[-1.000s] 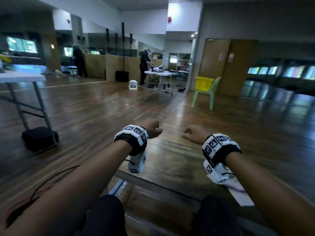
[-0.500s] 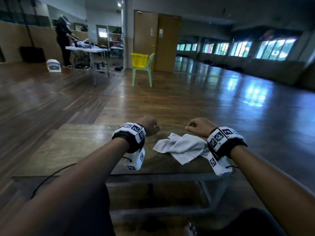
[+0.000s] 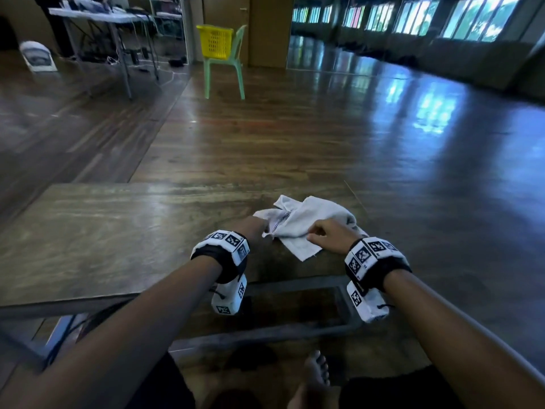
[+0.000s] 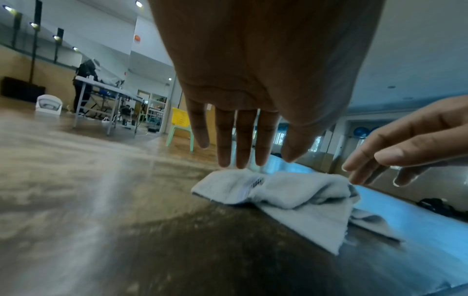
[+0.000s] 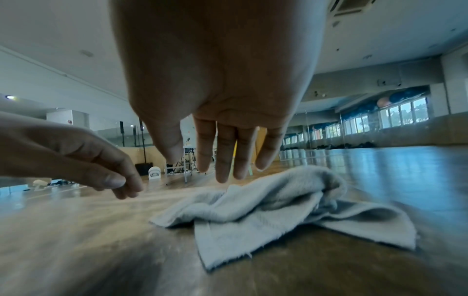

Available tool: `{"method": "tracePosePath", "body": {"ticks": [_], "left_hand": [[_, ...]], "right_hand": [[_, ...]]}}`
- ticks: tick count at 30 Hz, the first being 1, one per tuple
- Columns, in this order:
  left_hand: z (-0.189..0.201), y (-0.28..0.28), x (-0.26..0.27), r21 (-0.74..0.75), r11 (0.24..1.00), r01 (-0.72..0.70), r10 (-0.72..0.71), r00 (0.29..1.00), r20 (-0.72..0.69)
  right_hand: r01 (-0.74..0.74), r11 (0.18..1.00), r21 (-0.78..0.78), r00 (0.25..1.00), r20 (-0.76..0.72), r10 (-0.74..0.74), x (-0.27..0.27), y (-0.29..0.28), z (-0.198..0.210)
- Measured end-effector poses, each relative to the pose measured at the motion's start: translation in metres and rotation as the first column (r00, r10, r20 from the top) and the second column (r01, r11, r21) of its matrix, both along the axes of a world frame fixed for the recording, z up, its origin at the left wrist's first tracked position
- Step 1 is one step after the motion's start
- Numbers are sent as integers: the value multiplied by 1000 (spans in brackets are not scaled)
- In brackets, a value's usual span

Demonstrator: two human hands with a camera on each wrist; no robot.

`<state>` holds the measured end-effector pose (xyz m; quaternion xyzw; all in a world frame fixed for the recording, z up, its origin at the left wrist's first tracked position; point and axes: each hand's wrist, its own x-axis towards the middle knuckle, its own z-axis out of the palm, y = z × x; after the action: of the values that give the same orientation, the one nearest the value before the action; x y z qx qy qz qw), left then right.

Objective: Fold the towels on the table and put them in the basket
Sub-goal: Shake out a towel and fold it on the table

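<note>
A crumpled white towel [image 3: 306, 221] lies near the right front corner of the low wooden table [image 3: 88, 240]. My left hand [image 3: 255, 228] is at its left edge and my right hand [image 3: 327, 236] at its near right side. In the left wrist view my left hand [image 4: 240, 140] has its fingers straight, with the tips just over the towel [image 4: 291, 192]. In the right wrist view my right hand [image 5: 228, 156] hovers with its fingers extended above the towel [image 5: 266, 208]. Neither hand grips the cloth. A yellow basket [image 3: 216, 39] sits on a green chair [image 3: 227, 75] far ahead.
A wooden floor stretches between the table and the chair. A folding table [image 3: 103, 16] with clutter and cables stands at the back left, with a white appliance [image 3: 38, 56] on the floor beside it. My bare foot [image 3: 317, 370] is under the table's front edge.
The view has swung down onto the table and towel. Both hands, curled into fists before, have opened and dropped to the towel's two sides.
</note>
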<state>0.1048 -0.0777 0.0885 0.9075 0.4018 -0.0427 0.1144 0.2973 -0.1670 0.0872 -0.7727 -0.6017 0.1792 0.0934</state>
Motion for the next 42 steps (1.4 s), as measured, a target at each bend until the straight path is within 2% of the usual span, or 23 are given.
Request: {"method": "tracePosePath", "body": {"ticks": [5,10,17,19,22,26,30,36,38,40,42], "left_hand": [[-46,22,10,-39,997,-65,66,998,21],[-74,44,15,-51,996,-73,78,992,98],[-90,63,13,-2,999,-50,50,992,120],[-88,64,13,29,999,-32,29,994,101],[-87,63,10,109,994,6,-17,996,93],[-70,58,8,114,992,45,-65,983,174],[-28,58,6,95,995,-38,5,947,322],[50,74,-10,90,993,-80,19,841,540],[74,72,-12,71,996,-53,-8,744,668],[96,68,-12,14,1000,-12,-3,613,790],[116,63,-11,-29,999,22,14,504,864]], "right_hand": [[-75,997,0,997,15,75,-2,30,-44],[-126,992,10,989,80,125,-5,62,-65],[-281,960,-5,917,295,270,-12,95,-75],[-297,955,-1,897,342,280,-14,97,-71],[-281,959,27,910,324,258,-13,93,-60],[-285,950,123,915,331,232,-11,84,-31],[-248,926,286,955,232,184,-6,77,19],[-150,867,474,989,73,130,-3,53,101],[-103,841,531,993,4,119,-2,46,122],[-63,817,574,992,-56,115,-2,40,140],[-42,829,558,990,-87,109,-4,36,152]]}}
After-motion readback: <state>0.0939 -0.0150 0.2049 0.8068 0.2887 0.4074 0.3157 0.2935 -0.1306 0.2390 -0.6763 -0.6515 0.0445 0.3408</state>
